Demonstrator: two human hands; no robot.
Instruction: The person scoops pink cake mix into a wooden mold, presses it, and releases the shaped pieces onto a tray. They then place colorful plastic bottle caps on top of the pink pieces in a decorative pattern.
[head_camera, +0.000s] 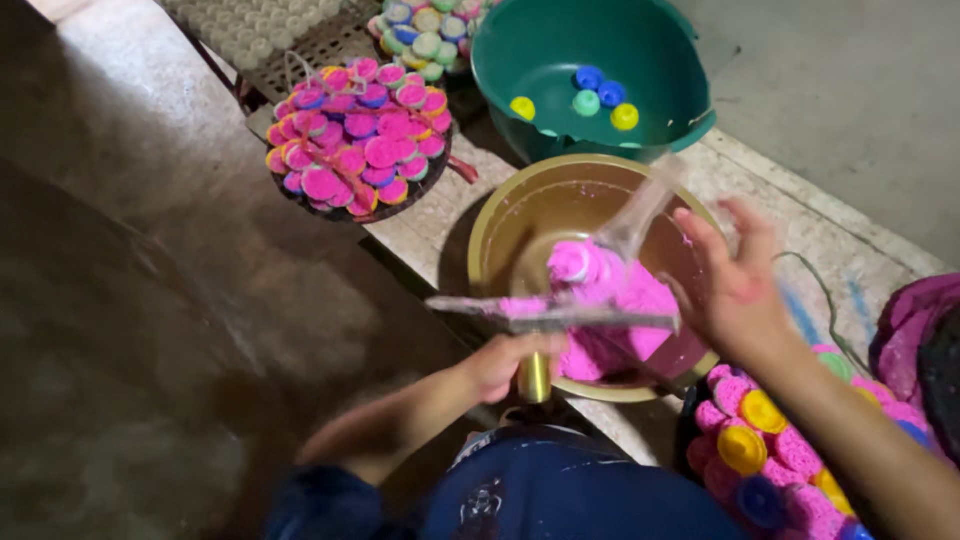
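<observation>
Pink powder (610, 300) is piled in the gold bowl (500, 215), a brass mould (535, 377) gripped by left hand (505, 360), right hand (735, 280) fingers loosely curled round a clear scoop (635, 225), trays already filled.

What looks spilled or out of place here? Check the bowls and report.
Nothing is clearly spilled. Pink powder stays heaped inside the gold bowl. A few loose coloured caps lie in the green tub. The right hand is pink-stained; the left hand grips a blurred tool.

1 head-worn view looks steeply down, close above the hands and gold bowl (500, 215); no second view.
</observation>
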